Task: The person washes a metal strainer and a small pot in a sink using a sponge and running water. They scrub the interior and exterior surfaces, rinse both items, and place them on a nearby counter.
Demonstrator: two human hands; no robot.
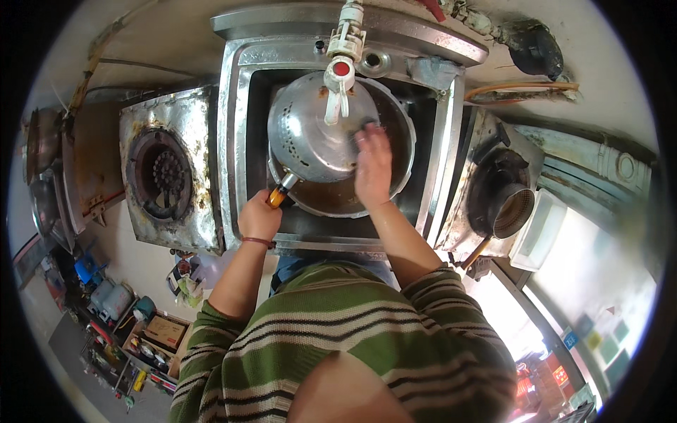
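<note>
My left hand [260, 216] is closed around the brown-and-black handle [279, 195] of a metal strainer pan [303, 134]. The pan is tipped with its rounded outside toward me, and rows of holes show on its left side. My right hand [374, 162] presses a dark scrubbing pad [358, 137], partly hidden and blurred, against the pan's right side. Beneath the pan, a large round metal basin [407, 141] holds brownish water. Both sit inside a steel sink [233, 141]. A white tap with a red dot [342, 69] hangs over the pan's far side.
A sooty stove burner [161, 173] stands left of the sink. At right is another burner with a perforated metal cup [513, 213] and a white tray [539, 229]. Boxes and tools [166, 331] lie on the floor at lower left. Pipes run along the wall.
</note>
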